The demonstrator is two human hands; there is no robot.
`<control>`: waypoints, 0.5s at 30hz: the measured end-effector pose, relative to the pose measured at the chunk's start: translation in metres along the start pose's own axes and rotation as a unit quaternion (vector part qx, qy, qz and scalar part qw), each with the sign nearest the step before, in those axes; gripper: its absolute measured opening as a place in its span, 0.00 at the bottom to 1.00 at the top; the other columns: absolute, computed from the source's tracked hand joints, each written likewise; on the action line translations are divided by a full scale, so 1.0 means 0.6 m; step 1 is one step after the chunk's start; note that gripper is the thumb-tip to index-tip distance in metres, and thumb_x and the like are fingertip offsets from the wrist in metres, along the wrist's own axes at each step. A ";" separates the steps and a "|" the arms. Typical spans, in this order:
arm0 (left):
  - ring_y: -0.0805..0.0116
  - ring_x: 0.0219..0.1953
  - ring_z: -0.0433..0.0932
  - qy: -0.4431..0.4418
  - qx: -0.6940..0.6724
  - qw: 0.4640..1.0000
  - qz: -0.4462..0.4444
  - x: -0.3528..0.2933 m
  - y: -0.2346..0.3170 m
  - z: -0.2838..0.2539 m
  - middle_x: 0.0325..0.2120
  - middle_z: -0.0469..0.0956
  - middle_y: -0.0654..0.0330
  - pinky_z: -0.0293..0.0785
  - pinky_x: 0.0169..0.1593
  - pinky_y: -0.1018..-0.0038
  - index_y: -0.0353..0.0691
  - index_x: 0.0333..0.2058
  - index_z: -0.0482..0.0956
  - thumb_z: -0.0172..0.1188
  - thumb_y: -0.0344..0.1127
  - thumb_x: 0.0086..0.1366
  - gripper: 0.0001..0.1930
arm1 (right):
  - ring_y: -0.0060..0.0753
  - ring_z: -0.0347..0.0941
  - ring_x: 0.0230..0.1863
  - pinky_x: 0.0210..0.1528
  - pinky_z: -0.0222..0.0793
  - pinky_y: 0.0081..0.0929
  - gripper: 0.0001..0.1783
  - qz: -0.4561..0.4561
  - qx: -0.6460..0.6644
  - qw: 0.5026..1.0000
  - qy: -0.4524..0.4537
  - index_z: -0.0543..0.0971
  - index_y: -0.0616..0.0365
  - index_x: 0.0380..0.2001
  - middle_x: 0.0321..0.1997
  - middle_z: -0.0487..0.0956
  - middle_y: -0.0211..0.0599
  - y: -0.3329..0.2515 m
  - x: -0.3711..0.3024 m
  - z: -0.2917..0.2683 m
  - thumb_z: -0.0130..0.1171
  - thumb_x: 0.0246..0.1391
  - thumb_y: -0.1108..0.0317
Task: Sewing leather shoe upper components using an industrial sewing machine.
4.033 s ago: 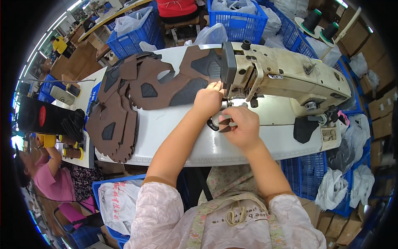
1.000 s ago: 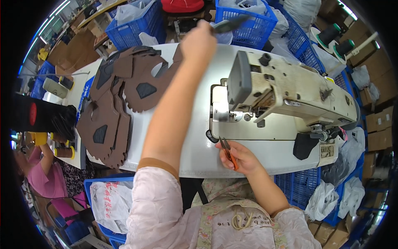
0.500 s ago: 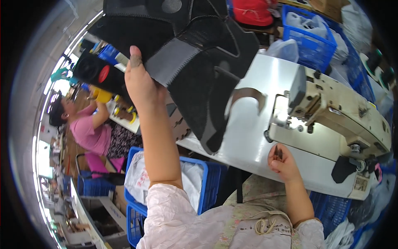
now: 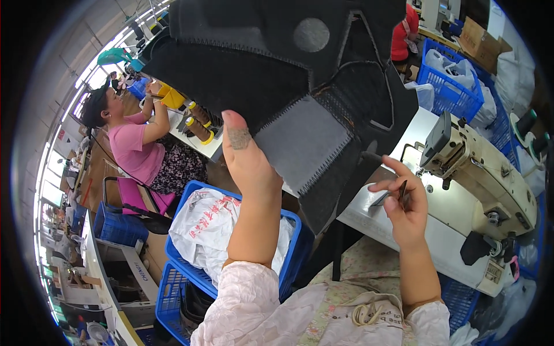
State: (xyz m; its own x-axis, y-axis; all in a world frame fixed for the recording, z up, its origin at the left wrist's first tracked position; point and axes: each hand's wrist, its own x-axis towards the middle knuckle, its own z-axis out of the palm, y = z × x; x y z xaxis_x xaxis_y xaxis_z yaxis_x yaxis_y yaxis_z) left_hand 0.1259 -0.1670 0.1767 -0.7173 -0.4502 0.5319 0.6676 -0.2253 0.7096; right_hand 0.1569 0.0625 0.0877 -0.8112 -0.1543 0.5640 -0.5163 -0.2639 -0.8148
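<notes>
A large black stitched piece (image 4: 231, 75) with zigzag-cut edges, a grey patch and a round grey spot hangs raised before me, over the left part of the sewing table. My left hand (image 4: 251, 164) grips its near edge, thumb on top and the other fingers hidden beneath. At the piece's lower right edge, my right hand (image 4: 411, 216) has its index finger stretched out to the material. Its other fingers are curled round a small dark pointed tool (image 4: 404, 193), which looks like thread snips. Right of that hand stands a cream sewing machine (image 4: 482, 173).
The white sewing table (image 4: 444, 254) reaches close to my lap. Blue crates (image 4: 303, 259) with white bags stand at my left, and another blue crate (image 4: 430, 81) sits far right. A person in pink (image 4: 135, 138) works at a table with yellow-based thread cones (image 4: 199, 130).
The black piece and my left hand have come nearer and to the right in view. My right hand has risen from the table edge to the piece, its index finger now stretched out.
</notes>
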 end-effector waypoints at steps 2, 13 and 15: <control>0.68 0.41 0.80 -0.042 -0.001 0.999 0.012 -0.011 0.004 -0.009 0.43 0.78 0.58 0.78 0.43 0.73 0.34 0.51 0.71 0.44 0.55 0.73 0.26 | 0.26 0.77 0.49 0.31 0.61 0.12 0.10 -0.032 -0.017 0.999 0.011 0.70 0.59 0.41 0.67 0.64 0.54 -0.008 0.006 0.013 0.55 0.55 0.78; 0.60 0.53 0.75 -0.023 -0.129 0.990 -0.053 -0.042 0.019 -0.012 0.53 0.73 0.56 0.72 0.56 0.64 0.37 0.58 0.66 0.46 0.59 0.71 0.31 | 0.17 0.75 0.42 0.34 0.61 0.11 0.12 -0.027 -0.029 0.999 0.015 0.73 0.62 0.44 0.68 0.63 0.52 -0.020 0.011 0.032 0.56 0.56 0.76; 0.60 0.53 0.75 -0.026 -0.117 0.991 -0.055 -0.041 0.017 -0.012 0.53 0.73 0.56 0.72 0.56 0.64 0.37 0.58 0.66 0.45 0.59 0.71 0.31 | 0.16 0.75 0.42 0.34 0.61 0.11 0.11 -0.022 -0.028 0.999 0.018 0.73 0.62 0.44 0.68 0.64 0.51 -0.018 0.015 0.031 0.56 0.56 0.76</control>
State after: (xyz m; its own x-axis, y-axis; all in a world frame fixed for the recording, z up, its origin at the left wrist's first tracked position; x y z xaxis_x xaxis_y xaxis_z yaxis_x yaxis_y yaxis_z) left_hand 0.1520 -0.1641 0.1676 -0.7936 -0.3677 0.4847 0.6083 -0.4673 0.6415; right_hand 0.1603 0.0464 0.1040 -0.7963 -0.1089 0.5951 -0.5655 -0.2153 -0.7961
